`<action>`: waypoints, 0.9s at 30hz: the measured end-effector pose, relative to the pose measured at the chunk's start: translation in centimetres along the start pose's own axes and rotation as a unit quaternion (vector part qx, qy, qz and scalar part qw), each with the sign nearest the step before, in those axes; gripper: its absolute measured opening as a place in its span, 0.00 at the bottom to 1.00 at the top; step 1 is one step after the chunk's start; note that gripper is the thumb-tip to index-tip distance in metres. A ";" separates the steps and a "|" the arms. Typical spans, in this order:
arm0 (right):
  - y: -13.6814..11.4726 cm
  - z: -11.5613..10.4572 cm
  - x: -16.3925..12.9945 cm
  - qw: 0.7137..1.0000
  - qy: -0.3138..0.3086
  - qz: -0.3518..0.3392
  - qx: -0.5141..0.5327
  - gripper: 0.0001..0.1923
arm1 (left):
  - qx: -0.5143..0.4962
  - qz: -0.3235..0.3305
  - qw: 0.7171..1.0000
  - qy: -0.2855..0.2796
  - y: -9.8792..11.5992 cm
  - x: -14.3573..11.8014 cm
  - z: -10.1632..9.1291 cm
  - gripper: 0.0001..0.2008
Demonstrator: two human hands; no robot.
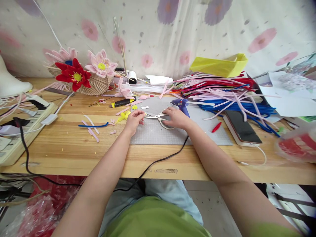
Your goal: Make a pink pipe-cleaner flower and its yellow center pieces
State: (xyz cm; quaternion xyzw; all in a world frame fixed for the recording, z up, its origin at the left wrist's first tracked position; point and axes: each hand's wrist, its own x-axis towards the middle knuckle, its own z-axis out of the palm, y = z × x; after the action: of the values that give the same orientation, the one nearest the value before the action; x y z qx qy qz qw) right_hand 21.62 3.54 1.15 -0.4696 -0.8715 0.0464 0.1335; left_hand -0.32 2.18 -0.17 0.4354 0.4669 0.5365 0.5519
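Observation:
My right hand (175,118) is closed around the handles of a pair of scissors (161,124) with pale loops. The scissors lie low over a grey cutting mat (158,136), their blades pointing left. At the blade tips, my left hand (135,121) is closed in a pinch; whatever is between its fingers is too small to name. Just left of that hand lies a bunch of yellow fuzzy strips (123,116). A purple-blue glue gun (181,104) rests on the mat behind my right hand, and a small red petal-shaped piece (216,127) lies on the mat's right side.
Fuzzy flowers in red (74,76) and pink (101,64) stand at the back left. Bundles of pipe cleaners (229,95) fill the back right, beside a phone (243,126). A power strip (29,131) sits at left. A black cord (158,161) crosses the table's front edge.

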 end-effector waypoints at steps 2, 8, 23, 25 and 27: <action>-0.3 -0.3 0.0 1.000 0.015 0.008 -0.003 0.17 | -0.002 -0.002 1.000 -0.006 0.1 -0.2 0.1 0.10; -2.1 -0.4 0.5 0.967 0.067 0.065 0.239 0.11 | 0.002 -0.001 0.999 -0.040 0.0 -0.6 0.7 0.12; -5.8 2.1 3.0 0.884 0.068 0.139 0.441 0.15 | -0.027 -0.022 0.999 0.029 0.1 -0.5 0.7 0.10; -5.9 2.4 3.1 0.849 0.074 0.162 0.498 0.16 | -0.052 -0.037 0.996 0.060 0.0 -0.3 0.7 0.10; -6.1 2.7 3.1 0.814 0.084 0.181 0.545 0.18 | -0.057 -0.045 0.995 0.064 -0.1 -0.2 0.8 0.13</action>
State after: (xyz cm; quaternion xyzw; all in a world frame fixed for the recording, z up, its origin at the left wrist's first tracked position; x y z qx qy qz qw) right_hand 14.33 2.90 0.37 -0.4712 -0.5882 0.4972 0.4298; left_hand 0.51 1.95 -0.07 0.3464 0.4895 0.5634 0.5683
